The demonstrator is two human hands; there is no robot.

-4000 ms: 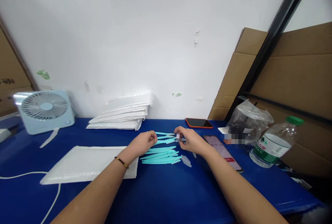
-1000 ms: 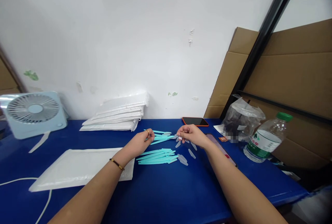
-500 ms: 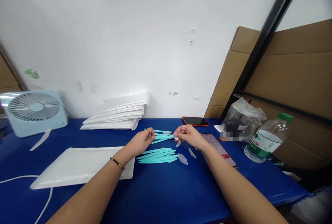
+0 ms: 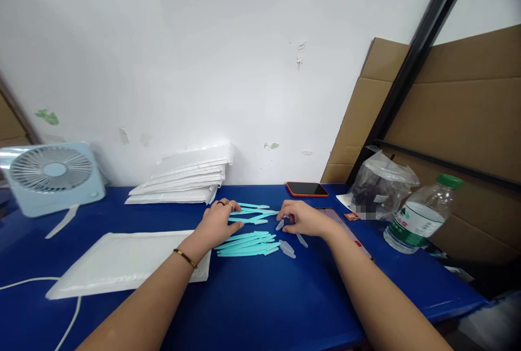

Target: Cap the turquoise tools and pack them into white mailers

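Left hand (image 4: 223, 219) now spreading, no longer pinching; thumb and fingers parting beside slim, smooth turquoise sticks (image 4: 249, 244) lying mid-frame. Right hand (image 4: 300, 217) curling near translucent leaf-shaped pieces (image 4: 287, 249), right of centre; cannot tell if pinching.

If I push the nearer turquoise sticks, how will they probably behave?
The nearer sticks would probably slide apart, since they lie loose with no visible tie. Each looks thin, so likely light. Their straight shape suggests that they are fairly stiff.

place: likely workroom | blue worktable (image 4: 260, 302) | cardboard (image 4: 468, 107) | stacked padded envelopes (image 4: 183, 174)
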